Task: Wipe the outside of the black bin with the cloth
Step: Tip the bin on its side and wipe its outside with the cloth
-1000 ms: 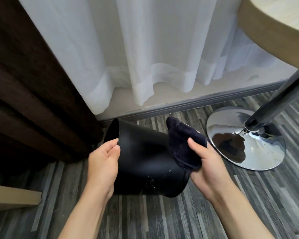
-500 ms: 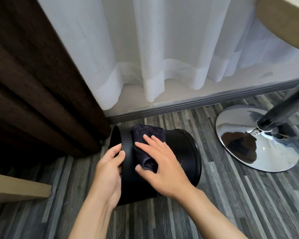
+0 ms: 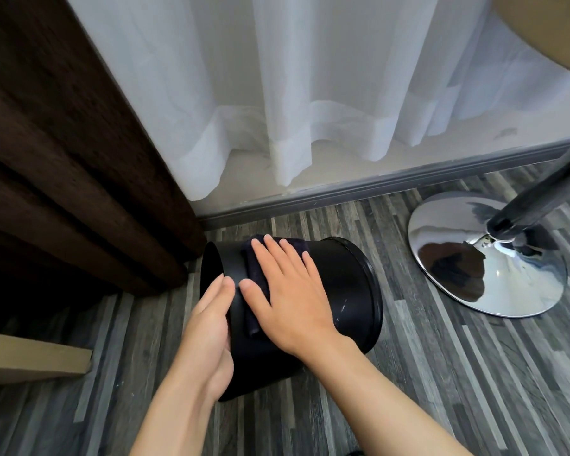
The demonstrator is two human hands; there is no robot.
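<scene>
The black bin [image 3: 339,284] lies on its side on the grey wood floor, its mouth turned left and its base to the right. My left hand [image 3: 208,320] grips the bin's rim at the mouth end. My right hand [image 3: 290,291] lies flat on the upper wall of the bin, fingers spread, pressing the dark cloth [image 3: 252,274] against it. Most of the cloth is hidden under the palm; a folded strip shows beside the thumb.
A chrome table base [image 3: 494,258] with a dark pole stands on the floor to the right, under a wooden tabletop [image 3: 560,37]. A dark brown curtain [image 3: 63,159] hangs at left, a white sheer curtain [image 3: 293,93] behind. A tan board [image 3: 30,360] juts in at lower left.
My right hand brought the cloth from the bin's base end over to the rim end and flattened onto it. The bin has rolled a little, base swung further right.
</scene>
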